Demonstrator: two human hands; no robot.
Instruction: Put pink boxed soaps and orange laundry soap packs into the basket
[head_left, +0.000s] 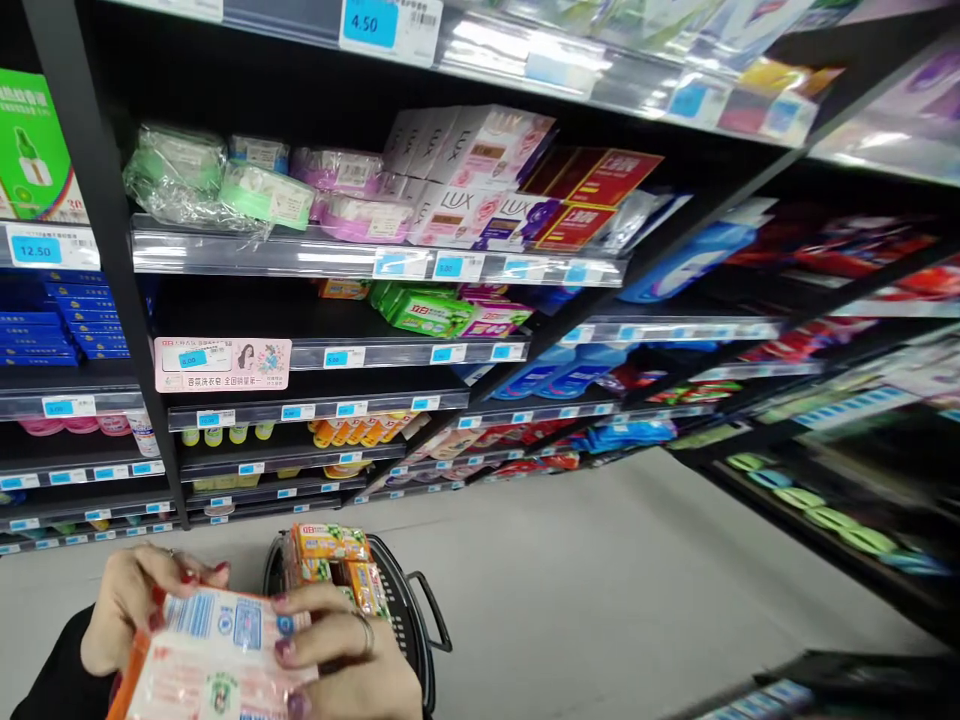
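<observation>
A plastic-wrapped soap pack (pixel 214 650), white and pink with an orange edge, is held low in front of me, its printed back and barcode facing up. My left hand (pixel 139 600) grips its upper left corner with the fingers bent round the edge. From the right, my right hand (pixel 352 650) presses on the pack with curled fingers, a ring on one of them. Beneath the hands stands a black shopping basket (pixel 405 575) on the floor. Several orange and green soap packs (pixel 330 542) lie in it, partly hidden by my right hand.
Store shelving (pixel 300 255) runs ahead, with boxed LUX soaps (pixel 469 215), coiled tape-like rolls (pixel 266 195) and green soap packs (pixel 424 312). A pink shelf sign (pixel 223 365) sticks out at the left. Grey floor (pixel 570 580) stretches right towards another shelf unit (pixel 832 520).
</observation>
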